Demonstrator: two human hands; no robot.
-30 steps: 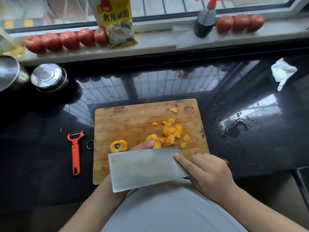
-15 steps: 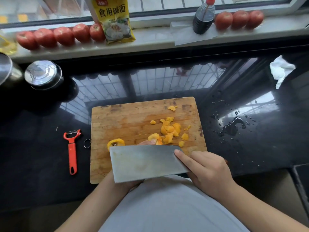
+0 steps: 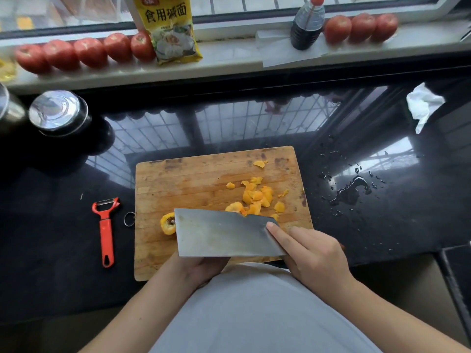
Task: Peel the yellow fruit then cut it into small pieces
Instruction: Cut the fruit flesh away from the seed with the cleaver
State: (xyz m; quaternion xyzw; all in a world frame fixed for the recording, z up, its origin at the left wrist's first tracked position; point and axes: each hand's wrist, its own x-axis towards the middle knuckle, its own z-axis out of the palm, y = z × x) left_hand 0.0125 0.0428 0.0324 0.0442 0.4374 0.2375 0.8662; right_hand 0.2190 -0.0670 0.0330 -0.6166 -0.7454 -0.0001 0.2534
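A wooden cutting board lies on the black counter. Small yellow fruit pieces are heaped on its right half. A fruit half with a dark pit hollow sits at the left end of the cleaver. My right hand grips the cleaver's handle, index finger stretched along the broad blade. My left hand is behind the blade; only its heel and wrist show, and the fingers are hidden.
A red peeler lies left of the board. Two metal lidded pots stand at the far left. Spilled water and a crumpled tissue are on the right. Tomatoes, a yellow pouch and a dark bottle line the sill.
The cleaver has shifted slightly farther onto the board, now covering the left fingertip that showed above the blade and touching the fruit half's right side.
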